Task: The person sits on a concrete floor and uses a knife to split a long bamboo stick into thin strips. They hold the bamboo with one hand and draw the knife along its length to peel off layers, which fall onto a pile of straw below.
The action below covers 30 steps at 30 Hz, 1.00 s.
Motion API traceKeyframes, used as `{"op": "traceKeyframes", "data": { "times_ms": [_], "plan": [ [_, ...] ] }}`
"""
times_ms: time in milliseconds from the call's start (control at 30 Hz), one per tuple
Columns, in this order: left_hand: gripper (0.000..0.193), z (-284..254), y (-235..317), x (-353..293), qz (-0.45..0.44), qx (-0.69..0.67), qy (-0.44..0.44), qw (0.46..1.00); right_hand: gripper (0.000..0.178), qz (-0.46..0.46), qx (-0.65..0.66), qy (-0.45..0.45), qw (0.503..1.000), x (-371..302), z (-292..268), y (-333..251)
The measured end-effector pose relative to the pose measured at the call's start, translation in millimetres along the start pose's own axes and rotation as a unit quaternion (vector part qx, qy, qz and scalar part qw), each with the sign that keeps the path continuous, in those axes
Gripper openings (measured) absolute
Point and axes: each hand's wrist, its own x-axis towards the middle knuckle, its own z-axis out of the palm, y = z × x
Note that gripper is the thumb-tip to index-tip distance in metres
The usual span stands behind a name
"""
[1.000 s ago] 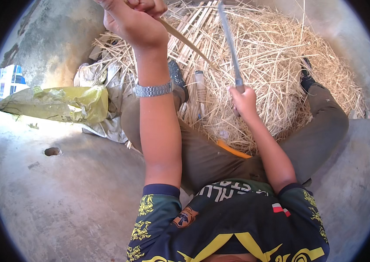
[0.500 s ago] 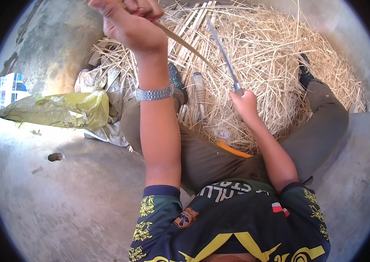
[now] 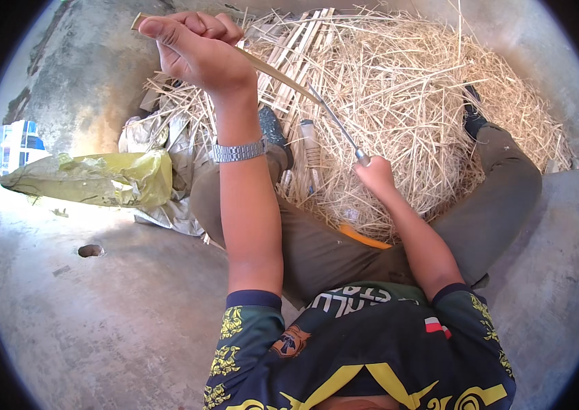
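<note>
My left hand (image 3: 201,51), raised at the upper left with a metal watch on the wrist, is closed around a flat bamboo-like strip (image 3: 272,70). One end of the strip pokes out past the thumb; the other slants down to the right. My right hand (image 3: 375,174) grips a long, narrow-bladed knife (image 3: 339,125) by its handle, which the fingers mostly cover. The blade points up and to the left, its tip at the strip's lower end; whether they touch I cannot tell. Beneath both lies a broad heap of pale shavings (image 3: 399,89).
My legs spread around the heap, dark shoes at its sides. Several longer flat strips (image 3: 303,41) lie at the back. A wrapped, stick-like object (image 3: 311,145) rests by my left shoe. A yellow sack (image 3: 98,179) lies at left, near a hole (image 3: 90,251) in the concrete floor.
My right hand has moved slightly left and down, bringing the knife's tip to the strip's lower end. My left hand sits a little lower, still holding the strip.
</note>
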Motion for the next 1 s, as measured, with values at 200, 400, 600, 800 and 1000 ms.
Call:
{"op": "traceKeyframes", "data": {
  "times_ms": [200,400,600,800,1000],
  "plan": [
    [0.064,-14,-2,6,-0.002,-0.019,0.046,0.999,0.022,-0.165,0.215,0.073,0.960,-43,-29,-62],
    [0.053,5,-10,-3,0.011,-0.084,0.027,0.996,0.018,-0.232,0.284,0.106,0.924,-12,14,-15],
    [0.064,2,1,-1,-0.010,-0.008,-0.008,1.000,0.020,0.143,0.048,0.000,0.989,9,13,35],
    [0.064,-6,-3,3,0.015,-0.023,0.006,1.000,0.012,0.072,0.264,0.044,0.961,3,-20,-16],
    [0.057,-16,-21,-4,-0.107,-0.230,-0.022,0.967,0.019,-0.167,0.356,0.108,0.913,-11,-26,-34]
  ]
}}
